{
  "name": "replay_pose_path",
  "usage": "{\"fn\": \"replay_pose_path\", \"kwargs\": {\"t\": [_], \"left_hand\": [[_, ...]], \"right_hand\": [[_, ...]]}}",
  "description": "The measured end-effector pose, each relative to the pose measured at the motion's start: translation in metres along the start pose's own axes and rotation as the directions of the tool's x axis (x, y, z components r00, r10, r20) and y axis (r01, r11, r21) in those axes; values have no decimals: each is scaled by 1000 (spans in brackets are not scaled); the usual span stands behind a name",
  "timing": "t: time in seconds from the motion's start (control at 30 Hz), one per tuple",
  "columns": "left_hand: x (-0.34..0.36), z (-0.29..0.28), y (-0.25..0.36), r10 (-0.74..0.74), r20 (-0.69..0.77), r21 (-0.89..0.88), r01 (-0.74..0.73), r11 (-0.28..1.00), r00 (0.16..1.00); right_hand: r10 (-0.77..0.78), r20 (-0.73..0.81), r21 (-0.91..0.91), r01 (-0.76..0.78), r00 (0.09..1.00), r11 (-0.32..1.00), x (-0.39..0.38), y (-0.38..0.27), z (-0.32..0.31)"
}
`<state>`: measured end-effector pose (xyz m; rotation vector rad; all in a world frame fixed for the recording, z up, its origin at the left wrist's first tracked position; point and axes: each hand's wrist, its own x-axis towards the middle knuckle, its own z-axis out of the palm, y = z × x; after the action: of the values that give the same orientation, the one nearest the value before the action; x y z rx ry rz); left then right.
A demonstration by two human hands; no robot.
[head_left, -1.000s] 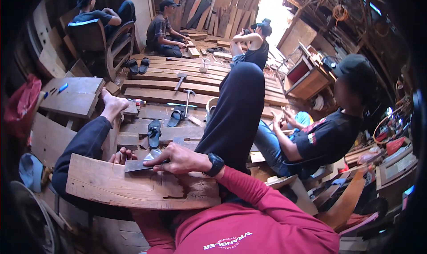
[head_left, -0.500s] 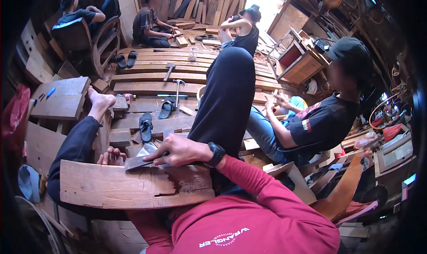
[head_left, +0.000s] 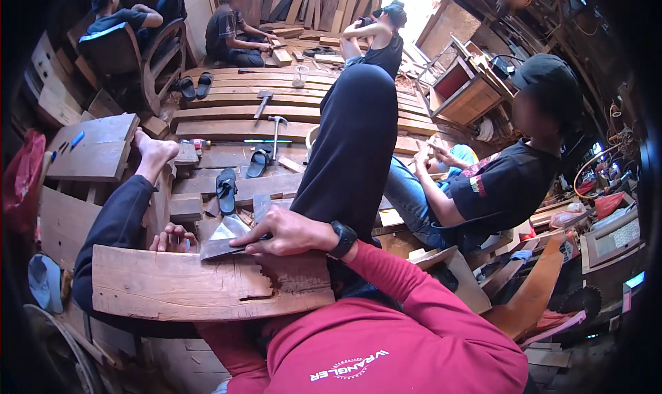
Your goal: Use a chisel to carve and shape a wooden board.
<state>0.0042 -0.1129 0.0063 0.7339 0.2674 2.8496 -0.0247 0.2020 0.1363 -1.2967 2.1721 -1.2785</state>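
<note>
Flat metal blade at the far edge of the board

Board (head_left: 172,284): thick, slightly curved brown wood, lying across the seated person's lap, close against the red shirt (head_left: 407,346). Ragged dark split in its face, right of the middle; the wood toward its right end darker and rough.

Right hand (head_left: 295,233): over the board's far edge, pinching a flat metal blade (head_left: 222,248) between thumb and fingers, index finger stretched along the top. Blade sits at the far edge, its end pointing left along the board. Dark watch (head_left: 343,239) on the wrist.

Left hand (head_left: 174,240): at the board's far edge, left of the blade. Forearm runs beneath the board; fingers show beyond it, curled and slightly apart. Palm hidden, so cannot tell whether it grips the wood.

Just beyond the board: a shiny pale patch past the blade, too unclear to name. Farther out, two dark sandals (head_left: 226,190), a claw hammer (head_left: 276,128), then an axe-like tool (head_left: 263,104) on long timbers (head_left: 214,112). Raised knee (head_left: 364,97) beyond the board's right end, bare foot (head_left: 157,151) beyond its left.

Well beyond the board's left end: a plank counter (head_left: 103,151) with a blue marker (head_left: 77,139).

Right of the board: a co-worker (head_left: 507,187) in dark cap and shirt, seated. Three more people well beyond the board, one on a wooden chair (head_left: 114,54).
</note>
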Motion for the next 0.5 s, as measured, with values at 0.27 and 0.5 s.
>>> {"fn": "replay_pose_path", "kwargs": {"t": [0.27, 0.5], "left_hand": [[-3, -4, -2, -16, 62, -5, 16, 1000, 998], [-2, 5, -9, 29, -44, -52, -31, 998, 999]], "right_hand": [[1, 69, -12, 0, 998, 1000, 25, -14, 12], [68, 77, -53, -64, 995, 996, -4, -8, -6]]}}
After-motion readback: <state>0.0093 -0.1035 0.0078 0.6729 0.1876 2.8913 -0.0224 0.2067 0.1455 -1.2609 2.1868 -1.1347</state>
